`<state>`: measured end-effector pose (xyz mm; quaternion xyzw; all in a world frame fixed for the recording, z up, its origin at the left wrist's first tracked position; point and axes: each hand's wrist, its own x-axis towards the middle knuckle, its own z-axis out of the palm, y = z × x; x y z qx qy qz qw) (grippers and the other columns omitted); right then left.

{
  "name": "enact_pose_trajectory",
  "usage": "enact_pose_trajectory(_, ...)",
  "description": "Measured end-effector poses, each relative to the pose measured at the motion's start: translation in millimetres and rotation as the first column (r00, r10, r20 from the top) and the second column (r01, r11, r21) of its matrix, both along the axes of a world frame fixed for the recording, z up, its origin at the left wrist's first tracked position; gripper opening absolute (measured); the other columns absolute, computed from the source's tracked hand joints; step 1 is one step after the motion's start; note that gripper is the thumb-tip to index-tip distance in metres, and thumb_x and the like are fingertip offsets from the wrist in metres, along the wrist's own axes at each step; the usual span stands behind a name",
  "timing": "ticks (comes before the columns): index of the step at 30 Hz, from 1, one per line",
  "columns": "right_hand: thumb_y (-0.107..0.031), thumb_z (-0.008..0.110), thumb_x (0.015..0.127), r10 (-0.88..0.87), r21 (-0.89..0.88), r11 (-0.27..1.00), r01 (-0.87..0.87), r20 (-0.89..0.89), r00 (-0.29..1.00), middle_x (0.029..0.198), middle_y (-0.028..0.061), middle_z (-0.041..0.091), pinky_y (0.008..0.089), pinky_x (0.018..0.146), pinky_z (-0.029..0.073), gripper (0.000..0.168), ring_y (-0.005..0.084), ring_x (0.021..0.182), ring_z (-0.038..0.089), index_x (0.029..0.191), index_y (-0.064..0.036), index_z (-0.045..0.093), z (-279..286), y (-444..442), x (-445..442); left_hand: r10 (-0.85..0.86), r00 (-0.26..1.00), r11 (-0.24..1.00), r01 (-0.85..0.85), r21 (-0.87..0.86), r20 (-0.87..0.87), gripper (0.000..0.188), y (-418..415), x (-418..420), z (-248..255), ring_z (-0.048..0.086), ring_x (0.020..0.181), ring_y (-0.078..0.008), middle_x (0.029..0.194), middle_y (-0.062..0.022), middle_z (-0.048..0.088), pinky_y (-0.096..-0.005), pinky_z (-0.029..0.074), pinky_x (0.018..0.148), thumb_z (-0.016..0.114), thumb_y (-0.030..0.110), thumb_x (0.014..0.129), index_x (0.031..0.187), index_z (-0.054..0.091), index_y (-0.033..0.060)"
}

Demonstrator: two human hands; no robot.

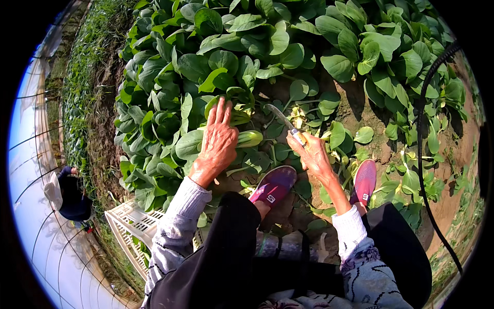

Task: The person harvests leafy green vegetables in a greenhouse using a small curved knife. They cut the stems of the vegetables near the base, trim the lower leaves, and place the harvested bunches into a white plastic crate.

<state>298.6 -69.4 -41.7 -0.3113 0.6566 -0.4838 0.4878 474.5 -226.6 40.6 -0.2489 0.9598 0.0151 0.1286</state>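
Observation:
My left hand (220, 139) lies back-up over a cut head of bok choy (250, 138). The plant's pale base sticks out to the right of the palm, and a broad leaf shows to the left. My fingertips reach into the leaves of the standing bok choy (222, 69); the thumb is hidden, so a grip cannot be made out. Wrapped in my right hand (314, 152) is the handle of a small sickle (283, 117). Its curved metal blade points up and left, apart from the left hand, above loose leaves on the soil.
A white slatted plastic crate (133, 222) with greens inside stands at lower left. Trimmed leaves (337, 135) litter the soil around my shoes (274, 185). A black cable (420, 146) hangs at right. Another person (71, 193) bends over beside the plastic greenhouse wall (31, 146).

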Motion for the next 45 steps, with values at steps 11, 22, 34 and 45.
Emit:
enact_pose_trajectory(11, -0.021, 0.059, 0.084, 0.080, -0.052, 0.992, -0.113, -0.422, 0.903, 0.056, 0.0184, 0.053, 0.0415, 0.051, 0.043, 0.025, 0.0359, 0.054, 0.055, 0.075, 0.001, 0.052, -75, -32, 59, 0.087, 0.996, 0.996, -0.087, -0.034, 0.007, 0.018, 11, 45, -37, 0.043, 0.106, -0.0290, 0.129, -0.0176, 0.042, -0.0382, 0.037, 0.086, 0.057, 0.004, 0.063, 0.079, 0.061, -0.0032)
enact_pose_trajectory(22, -0.018, 0.057, 0.087, 0.159, 0.065, 0.986, -0.156, -0.045, 0.986, 0.049, 0.0092, 0.046, 0.0337, 0.038, 0.036, 0.020, 0.0208, 0.036, 0.045, 0.080, 0.001, 0.052, -90, -23, 70, 0.072, 0.997, 0.994, -0.072, -0.086, 0.002, 0.020, 19, 58, -51, 0.044, 0.108, -0.0259, 0.127, -0.0121, 0.046, -0.0365, 0.038, 0.079, 0.054, 0.007, 0.068, 0.084, 0.061, -0.0029)
enact_pose_trajectory(34, -0.021, 0.060, 0.087, -0.149, 0.043, 0.989, 0.143, 0.267, 0.952, 0.061, -0.0007, 0.048, 0.0226, 0.042, 0.040, 0.021, 0.0065, 0.048, 0.048, 0.086, -0.001, 0.055, -19, -4, 23, -0.010, 0.998, 0.997, 0.005, -0.071, -0.068, 0.027, 1, 48, 0, 0.048, 0.114, -0.0277, 0.127, -0.0069, 0.049, -0.0397, 0.039, 0.090, 0.057, 0.000, 0.063, 0.090, 0.061, -0.0008)
enact_pose_trajectory(45, -0.023, 0.079, 0.068, -0.243, -0.047, 0.907, 0.419, 0.754, 0.611, 0.080, -0.0041, 0.056, 0.0141, 0.048, 0.034, 0.045, 0.0008, 0.056, 0.042, 0.102, -0.005, 0.055, -21, -72, 76, 0.373, 0.836, 0.900, -0.220, 0.377, -0.402, 0.035, 6, 59, 2, 0.056, 0.103, -0.0284, 0.115, -0.0092, 0.059, -0.0369, 0.043, 0.089, 0.068, 0.002, 0.053, 0.088, 0.064, 0.0015)
